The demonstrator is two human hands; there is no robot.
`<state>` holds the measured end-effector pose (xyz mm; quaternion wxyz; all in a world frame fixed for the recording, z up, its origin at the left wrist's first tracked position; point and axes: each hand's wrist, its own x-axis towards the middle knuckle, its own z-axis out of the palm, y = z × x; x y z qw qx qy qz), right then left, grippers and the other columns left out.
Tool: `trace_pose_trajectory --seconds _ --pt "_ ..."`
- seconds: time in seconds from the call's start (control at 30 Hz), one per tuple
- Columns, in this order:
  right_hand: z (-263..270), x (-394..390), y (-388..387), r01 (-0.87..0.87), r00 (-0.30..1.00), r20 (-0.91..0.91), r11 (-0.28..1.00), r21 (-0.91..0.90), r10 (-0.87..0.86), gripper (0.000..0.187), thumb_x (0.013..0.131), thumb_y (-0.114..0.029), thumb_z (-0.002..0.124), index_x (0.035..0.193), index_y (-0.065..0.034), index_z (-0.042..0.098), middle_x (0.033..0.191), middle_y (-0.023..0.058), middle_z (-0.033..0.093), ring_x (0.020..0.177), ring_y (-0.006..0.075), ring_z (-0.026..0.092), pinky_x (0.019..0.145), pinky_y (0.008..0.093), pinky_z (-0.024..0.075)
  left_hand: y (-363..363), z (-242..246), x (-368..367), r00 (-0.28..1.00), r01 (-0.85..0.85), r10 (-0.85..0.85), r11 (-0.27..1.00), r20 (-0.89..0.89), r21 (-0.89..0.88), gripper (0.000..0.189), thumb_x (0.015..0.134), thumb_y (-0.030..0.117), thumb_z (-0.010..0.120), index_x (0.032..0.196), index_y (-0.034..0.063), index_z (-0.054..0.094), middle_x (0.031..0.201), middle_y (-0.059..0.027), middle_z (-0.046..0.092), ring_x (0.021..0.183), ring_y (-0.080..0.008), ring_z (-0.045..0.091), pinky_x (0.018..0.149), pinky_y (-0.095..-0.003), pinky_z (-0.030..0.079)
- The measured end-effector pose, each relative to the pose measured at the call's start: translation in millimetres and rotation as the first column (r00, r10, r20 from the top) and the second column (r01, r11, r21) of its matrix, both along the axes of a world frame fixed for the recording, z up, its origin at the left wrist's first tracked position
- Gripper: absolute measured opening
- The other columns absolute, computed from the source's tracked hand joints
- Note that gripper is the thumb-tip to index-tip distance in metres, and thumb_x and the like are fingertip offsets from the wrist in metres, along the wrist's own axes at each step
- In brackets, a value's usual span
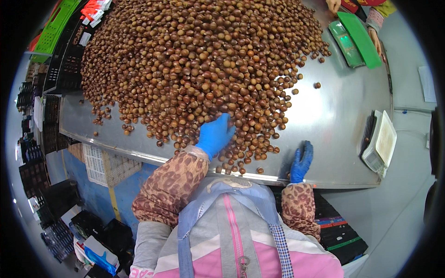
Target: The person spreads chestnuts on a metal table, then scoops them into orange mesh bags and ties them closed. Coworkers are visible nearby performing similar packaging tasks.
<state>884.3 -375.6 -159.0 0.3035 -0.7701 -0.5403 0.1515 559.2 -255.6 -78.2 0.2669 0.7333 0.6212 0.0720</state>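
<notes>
A broad heap of shiny brown nuts in their shells (194,62) covers much of a stainless steel table (340,121). My left hand (216,135), in a blue glove, reaches over the heap's near side. Its thumb is spread from the fingers, and nuts lie around it; the underside of the palm is hidden. To the right of the heap, my right hand (301,162), also gloved in blue, rests at the table's near edge with fingers extended. Beside its wrist a single nut (289,176) partly shows. Loose nuts (240,163) lie between my hands.
A white weighing scale (379,142) stands at the table's right. Farther back, another person's hand (375,41) is beside a green tray (359,40) and a scale with a lit display (346,41). Black crates (71,66) flank the left; a white plastic basket (94,165) is below the edge.
</notes>
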Motion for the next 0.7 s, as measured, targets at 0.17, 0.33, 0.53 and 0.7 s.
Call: trace_pose_trajectory --seconds 0.17,0.33,0.53,0.7 --pt "12 -90 49 -0.105 0.875 -0.458 0.985 0.133 0.156 0.052 0.091 -0.014 0.057 0.138 -0.0022 0.039 0.142 0.0162 0.036 0.131 0.0314 0.035 0.11 0.0407 0.0264 -7 17 -17 0.819 -0.281 0.39 0.912 0.421 -0.298 0.041 0.088 0.028 0.06 0.123 0.0095 0.049 0.098 -0.0117 0.066 0.078 -0.0247 0.066 0.069 -0.0354 0.053" --pt "16 -141 104 -0.206 0.922 -0.281 0.951 0.229 0.268 0.059 0.088 -0.013 0.061 0.14 -0.0038 0.037 0.144 0.0167 0.034 0.135 0.0322 0.029 0.112 0.0411 0.0241 -19 18 -53 0.322 -0.287 0.615 0.788 0.72 -0.545 0.024 0.096 0.023 0.053 0.112 0.0058 0.06 0.084 -0.0021 0.058 0.07 -0.0107 0.055 0.063 -0.0264 0.047" --pt "13 -159 137 -0.269 0.932 -0.198 0.946 0.181 0.303 0.058 0.087 -0.017 0.063 0.139 -0.0076 0.039 0.145 0.0172 0.032 0.137 0.0379 0.021 0.112 0.0477 0.0177 -41 3 -86 0.013 -0.143 0.827 0.557 0.562 -0.818 0.029 0.096 0.035 0.047 0.096 0.0083 0.058 0.073 -0.0006 0.051 0.063 -0.012 0.05 0.057 -0.0246 0.039" --pt "12 -155 138 -0.301 0.932 -0.148 0.934 0.193 0.331 0.053 0.085 -0.013 0.063 0.135 -0.0075 0.045 0.142 0.0166 0.035 0.136 0.0361 0.024 0.112 0.0468 0.0195 -60 -6 -101 -0.311 0.044 0.862 0.433 0.4 -0.9 0.027 0.097 0.032 0.044 0.093 0.0081 0.056 0.085 -0.0043 0.059 0.067 -0.0148 0.051 0.059 -0.0262 0.042"
